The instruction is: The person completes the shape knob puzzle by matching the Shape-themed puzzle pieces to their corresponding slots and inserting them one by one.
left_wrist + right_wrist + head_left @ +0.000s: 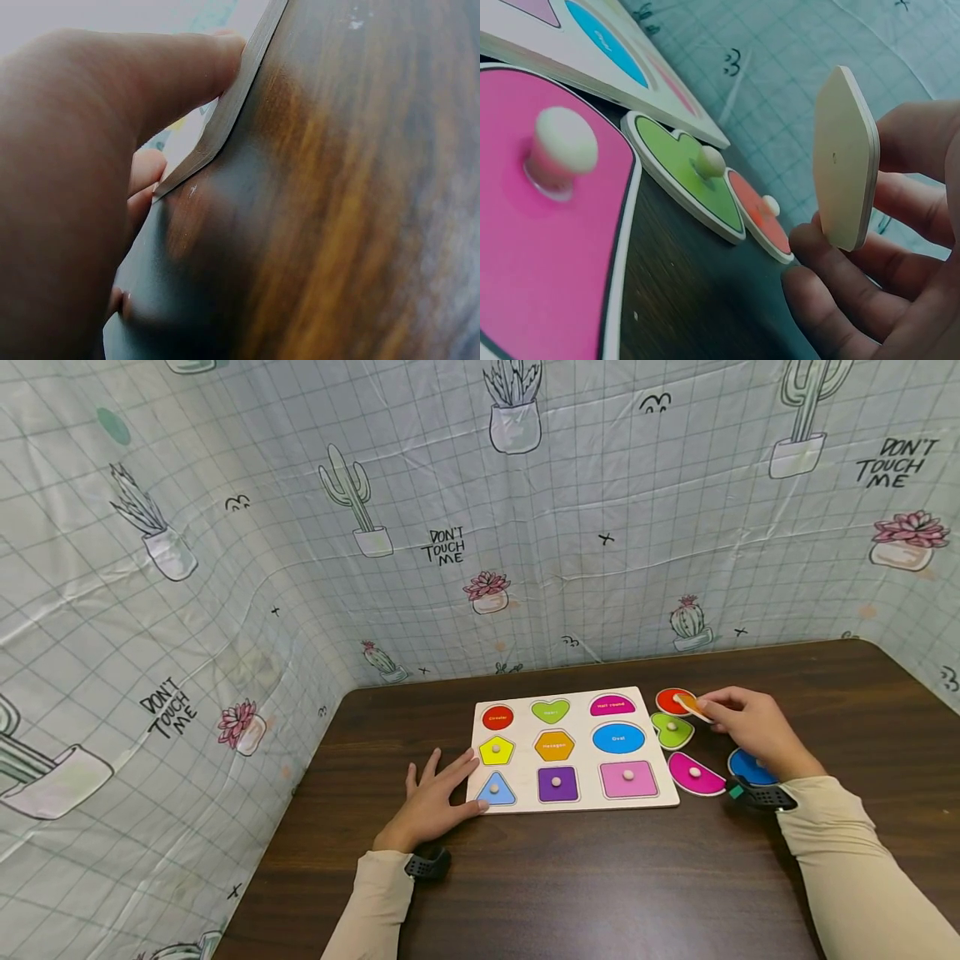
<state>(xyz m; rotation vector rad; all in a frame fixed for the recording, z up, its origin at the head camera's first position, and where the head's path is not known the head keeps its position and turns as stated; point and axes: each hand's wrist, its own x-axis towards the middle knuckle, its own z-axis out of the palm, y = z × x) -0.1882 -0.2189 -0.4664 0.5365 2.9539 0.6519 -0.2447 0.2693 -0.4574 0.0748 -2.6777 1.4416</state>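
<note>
My right hand [757, 727] pinches an orange hexagon piece [693, 707], lifted and tilted; the right wrist view shows its plain wooden back. Just beside it lie the red circle piece [667, 700] and the green heart piece [672, 732]. The white puzzle board [573, 804] lies flat on the table. At its left edge rests my left hand [431, 802], fingers spread, thumb at the near corner. Knobbed pieces sit in the board: yellow pentagon [489, 757], blue triangle [507, 794], purple square [567, 792] and pink rectangle [645, 781]. Its circle, heart, half-round, hexagon and oval spots show printed labels.
Right of the board lie the magenta half-round piece [684, 774] and the blue oval piece [744, 765], partly hidden under my right wrist. The dark wooden table [570, 885] backs onto a cloth [555, 543] printed with cacti.
</note>
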